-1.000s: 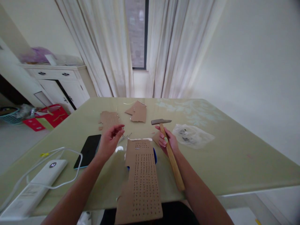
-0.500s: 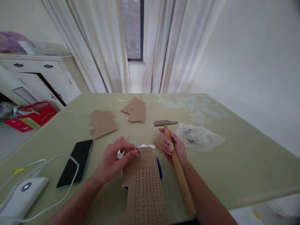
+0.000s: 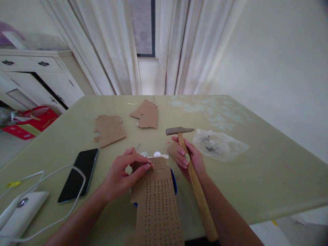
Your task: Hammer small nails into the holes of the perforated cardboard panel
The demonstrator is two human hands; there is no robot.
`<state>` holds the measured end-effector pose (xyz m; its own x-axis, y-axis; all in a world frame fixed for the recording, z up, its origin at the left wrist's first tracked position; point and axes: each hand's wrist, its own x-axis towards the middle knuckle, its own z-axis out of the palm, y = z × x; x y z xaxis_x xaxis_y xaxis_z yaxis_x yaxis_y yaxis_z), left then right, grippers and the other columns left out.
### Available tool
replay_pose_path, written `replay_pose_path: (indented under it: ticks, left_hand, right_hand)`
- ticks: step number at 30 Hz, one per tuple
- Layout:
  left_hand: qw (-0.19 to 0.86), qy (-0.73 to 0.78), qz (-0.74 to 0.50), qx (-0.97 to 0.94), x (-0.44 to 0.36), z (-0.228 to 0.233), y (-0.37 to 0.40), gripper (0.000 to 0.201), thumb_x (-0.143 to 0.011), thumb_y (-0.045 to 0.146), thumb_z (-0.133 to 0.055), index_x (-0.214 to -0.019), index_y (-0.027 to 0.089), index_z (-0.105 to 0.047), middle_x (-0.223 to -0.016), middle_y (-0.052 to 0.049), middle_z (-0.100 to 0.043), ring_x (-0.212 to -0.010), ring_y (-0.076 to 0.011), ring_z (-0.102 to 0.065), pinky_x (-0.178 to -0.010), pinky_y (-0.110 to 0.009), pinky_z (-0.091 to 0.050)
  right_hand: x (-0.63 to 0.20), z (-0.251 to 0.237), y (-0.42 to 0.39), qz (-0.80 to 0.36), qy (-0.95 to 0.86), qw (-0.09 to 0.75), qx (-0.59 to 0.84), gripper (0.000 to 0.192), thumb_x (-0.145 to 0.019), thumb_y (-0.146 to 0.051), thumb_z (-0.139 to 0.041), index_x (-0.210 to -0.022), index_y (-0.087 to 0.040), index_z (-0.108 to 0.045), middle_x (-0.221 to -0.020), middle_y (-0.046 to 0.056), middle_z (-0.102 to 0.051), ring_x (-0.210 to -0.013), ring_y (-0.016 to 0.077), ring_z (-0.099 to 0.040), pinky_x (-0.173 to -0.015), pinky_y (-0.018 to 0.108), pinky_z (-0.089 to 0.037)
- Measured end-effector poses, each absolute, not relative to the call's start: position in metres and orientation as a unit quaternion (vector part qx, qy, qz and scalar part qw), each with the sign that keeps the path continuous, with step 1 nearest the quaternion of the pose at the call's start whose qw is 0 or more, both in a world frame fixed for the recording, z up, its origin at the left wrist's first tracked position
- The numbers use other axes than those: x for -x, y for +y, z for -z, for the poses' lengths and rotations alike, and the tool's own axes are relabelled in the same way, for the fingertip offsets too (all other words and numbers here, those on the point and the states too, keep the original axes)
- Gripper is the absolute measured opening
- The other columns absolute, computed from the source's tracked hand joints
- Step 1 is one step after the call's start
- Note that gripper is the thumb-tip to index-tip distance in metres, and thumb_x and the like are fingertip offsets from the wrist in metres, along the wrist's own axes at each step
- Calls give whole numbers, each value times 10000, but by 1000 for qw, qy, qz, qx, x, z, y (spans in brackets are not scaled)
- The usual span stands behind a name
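A long strip of brown cardboard [image 3: 157, 201] full of punched holes lies in front of me on the green table [image 3: 256, 171], over something blue. My left hand [image 3: 123, 174] pinches a small nail against the strip's far end, fingertips touching the cardboard. My right hand [image 3: 191, 159] grips a hammer [image 3: 194, 177] by its wooden handle just below the metal head, which hovers to the right of the strip's far end.
A black phone [image 3: 78, 174] and a white device with a cable [image 3: 17, 212] lie at left. Two more cardboard pieces [image 3: 110, 128] sit farther back. A clear plastic bag [image 3: 220, 145] with small dark parts lies right of the hammer. A white cabinet stands at far left.
My left hand came down from above the table and set a small nail on the cardboard strip's far end. The right hand kept hold of the hammer. The view tilted lower.
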<state>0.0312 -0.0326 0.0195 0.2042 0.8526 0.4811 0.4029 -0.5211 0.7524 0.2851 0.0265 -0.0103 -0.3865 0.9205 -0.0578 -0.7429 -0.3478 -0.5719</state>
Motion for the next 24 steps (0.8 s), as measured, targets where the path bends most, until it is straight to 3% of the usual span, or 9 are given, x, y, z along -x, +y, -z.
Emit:
replay_pose_path:
  ticks: [15,24]
  left_hand:
    - [223,400,-457,-763,-32,-22,-33,98,-976,239,-780,-1027,289,-846,-827,12,-825,-638,-143,-629,-655,-312,-488]
    - [238,415,-442,-759,-31,-23,-35,107,-1008,322,-747,-984,283,-843,-829,-18,-819,-685,-176,-651,-674,-336,-503]
  right_hand:
    - [-284,8,25,-791,-234,529,200,279,-1079,-331,-606,-1201,-117,-737,-651,-75,-517,-384,56,-311,-323,150,-338]
    - [-285,10,25,-793,-233,524,205,300,-1073,-338,-614,-1219,-105,-736,-654,-71,-521,-386,59,-317,-323,155,-342]
